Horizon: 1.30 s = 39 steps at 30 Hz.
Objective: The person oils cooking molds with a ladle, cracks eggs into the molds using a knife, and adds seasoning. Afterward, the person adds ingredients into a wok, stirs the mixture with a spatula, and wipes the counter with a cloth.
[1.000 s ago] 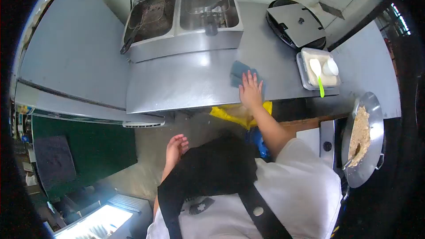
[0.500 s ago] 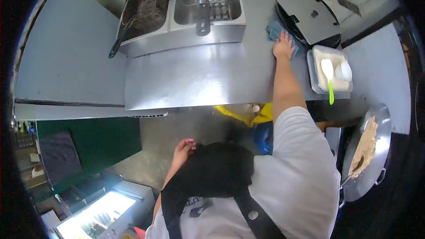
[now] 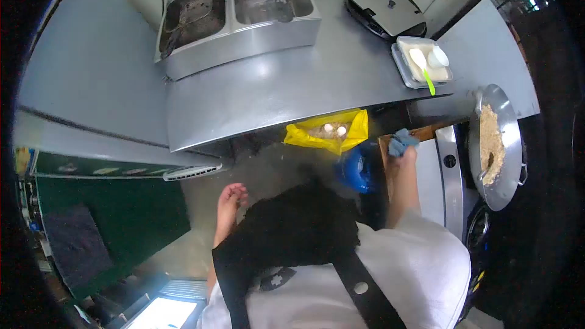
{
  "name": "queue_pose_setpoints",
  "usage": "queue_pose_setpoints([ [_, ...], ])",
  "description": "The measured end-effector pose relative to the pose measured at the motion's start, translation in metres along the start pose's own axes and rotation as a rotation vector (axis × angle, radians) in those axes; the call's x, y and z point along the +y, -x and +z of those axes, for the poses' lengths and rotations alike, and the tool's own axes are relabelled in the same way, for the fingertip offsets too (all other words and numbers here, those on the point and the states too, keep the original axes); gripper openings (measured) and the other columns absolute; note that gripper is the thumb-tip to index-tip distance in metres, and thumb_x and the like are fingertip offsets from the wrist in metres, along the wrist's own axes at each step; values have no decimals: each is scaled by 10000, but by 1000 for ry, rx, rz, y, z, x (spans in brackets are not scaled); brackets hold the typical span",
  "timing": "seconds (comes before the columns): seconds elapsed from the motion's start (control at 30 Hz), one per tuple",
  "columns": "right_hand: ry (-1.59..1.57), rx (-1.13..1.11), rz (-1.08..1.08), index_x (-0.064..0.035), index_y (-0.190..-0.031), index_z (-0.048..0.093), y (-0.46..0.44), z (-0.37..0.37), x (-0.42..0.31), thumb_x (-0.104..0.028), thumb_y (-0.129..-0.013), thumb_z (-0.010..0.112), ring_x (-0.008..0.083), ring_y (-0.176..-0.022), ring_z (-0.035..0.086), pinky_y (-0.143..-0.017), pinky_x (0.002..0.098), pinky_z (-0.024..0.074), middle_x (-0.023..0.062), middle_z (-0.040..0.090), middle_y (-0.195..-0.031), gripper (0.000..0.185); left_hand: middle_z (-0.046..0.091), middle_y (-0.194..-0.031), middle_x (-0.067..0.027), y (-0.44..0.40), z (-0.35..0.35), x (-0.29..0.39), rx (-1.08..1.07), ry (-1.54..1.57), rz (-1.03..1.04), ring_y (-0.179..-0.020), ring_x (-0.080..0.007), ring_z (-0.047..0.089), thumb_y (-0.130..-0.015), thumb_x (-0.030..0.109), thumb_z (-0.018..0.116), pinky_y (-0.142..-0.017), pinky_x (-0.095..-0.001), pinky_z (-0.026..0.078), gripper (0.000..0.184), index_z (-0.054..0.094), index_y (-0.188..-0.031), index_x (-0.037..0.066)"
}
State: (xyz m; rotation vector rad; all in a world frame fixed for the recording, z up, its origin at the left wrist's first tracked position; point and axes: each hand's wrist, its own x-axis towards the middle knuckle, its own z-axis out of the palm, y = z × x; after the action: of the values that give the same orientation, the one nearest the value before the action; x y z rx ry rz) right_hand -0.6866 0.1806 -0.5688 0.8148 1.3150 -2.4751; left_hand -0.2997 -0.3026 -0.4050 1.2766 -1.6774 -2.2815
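Observation:
A crumpled blue cloth (image 3: 402,140) is bunched in my right hand (image 3: 406,157), whose fingers are closed around it. That hand is off the counter now, above the wooden edge of a lower surface with a white top (image 3: 430,176). On the other side of my body, my left hand (image 3: 232,195) hangs over the floor with its fingers loosely curled and slightly apart, holding nothing. The stainless steel counter (image 3: 244,91) lies ahead of both hands.
A twin-basin fryer (image 3: 237,36) and a black-and-silver hinged appliance (image 3: 387,11) stand on the counter. Near its right end is a clear tub (image 3: 403,64) with a green-handled spatula. A wok (image 3: 512,128) holds crumbly food. Below are a yellow bag (image 3: 304,137) and a blue object (image 3: 354,170).
My right hand has lifted the cloth off the counter beside the hinged appliance and drawn it back toward my body. The view has shifted; my left hand stays low and holds nothing.

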Motion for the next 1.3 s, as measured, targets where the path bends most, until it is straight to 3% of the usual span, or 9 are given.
queue_pose_setpoints([
  [0.1, 192, -225, -15, -35, -1190, 538, 81, 32, 14, -291, -897, 484, 327, -950, 630, -810, 425, 531, 135, 624, -1123, 393, 591, -964, -3, 19, -40, 22, -74, 59, 129, -897, -113, 575, -935, 182, 527, -782, -268, 458, 254, 549, -1171, 89],
  [0.2, 49, -402, 222, -20, -1160, 575, 166, 135, 22, -366, -870, 554, 285, -946, 637, -824, 394, 521, 110, 650, -1108, 451, 579, -903, -25, 51, -66, 87, -111, -42, 445, -869, -143, 575, -884, 235, 591, -762, -267, 452, 407, 518, -1237, 46],
  [0.27, 149, -404, 35, -63, -1129, 605, 211, 213, 20, -409, -895, 550, 248, -904, 632, -795, 398, 523, 99, 659, -1052, 421, 526, -877, -46, 79, -73, 128, -222, -47, 635, -810, -174, 530, -857, 281, 600, -774, -320, 441, 471, 496, -1240, 27],
  [0.4, -5, -641, 27, -69, -1144, 567, 144, 277, 19, -422, -898, 557, 252, -916, 621, -779, 411, 517, 106, 643, -1034, 430, 546, -922, -109, 145, -54, 181, -639, 4, 960, -834, -240, 562, -801, 229, 647, -759, -371, 466, 438, 556, -1158, -7],
  [0.6, 319, -114, 127, -81, -1287, 454, 82, 215, 95, -341, -902, 509, 313, -1037, 544, -836, 460, 469, 129, 446, -1311, 468, 560, -849, -110, 215, 6, 211, -1412, 69, 1248, -733, -282, 598, -801, 231, 707, -676, -385, 513, 203, 725, -959, 104],
  [0.73, 644, -81, 42, -45, -1040, 587, 170, 114, 182, -299, -854, 597, 171, -541, 565, -453, 311, 459, 71, 612, -764, 315, 601, -978, -158, 230, 15, 205, -1738, 89, 968, -802, -287, 642, -776, 311, 758, -728, -413, 545, 282, 648, -1036, 323],
  [0.8, 957, -162, 98, -58, -1053, 599, 195, 47, 218, -270, -852, 619, 165, -614, 584, -465, 317, 465, 71, 626, -858, 293, 571, -1031, -202, 230, 17, 192, -1826, 208, 864, -833, -321, 621, -779, 313, 755, -721, -432, 538, 354, 602, -1098, 326],
  [1.0, 677, 140, 30, -74, -1037, 628, 244, -32, 185, -245, -859, 614, 146, -640, 586, -458, 273, 409, 27, 623, -918, 247, 542, -1038, -220, 230, 41, 174, -2265, 286, 690, -821, -350, 598, -783, 315, 745, -727, -467, 519, 438, 527, -1162, 291],
  [1.3, 681, 61, -146, -96, -1046, 659, 261, -40, 155, -187, -885, 593, 113, -695, 623, -526, 277, 482, 15, 644, -846, 197, 532, -1080, -240, 254, 99, 161, -2284, 254, 637, -815, -362, 590, -837, 355, 685, -736, -453, 515, 336, 531, -1125, 275],
])
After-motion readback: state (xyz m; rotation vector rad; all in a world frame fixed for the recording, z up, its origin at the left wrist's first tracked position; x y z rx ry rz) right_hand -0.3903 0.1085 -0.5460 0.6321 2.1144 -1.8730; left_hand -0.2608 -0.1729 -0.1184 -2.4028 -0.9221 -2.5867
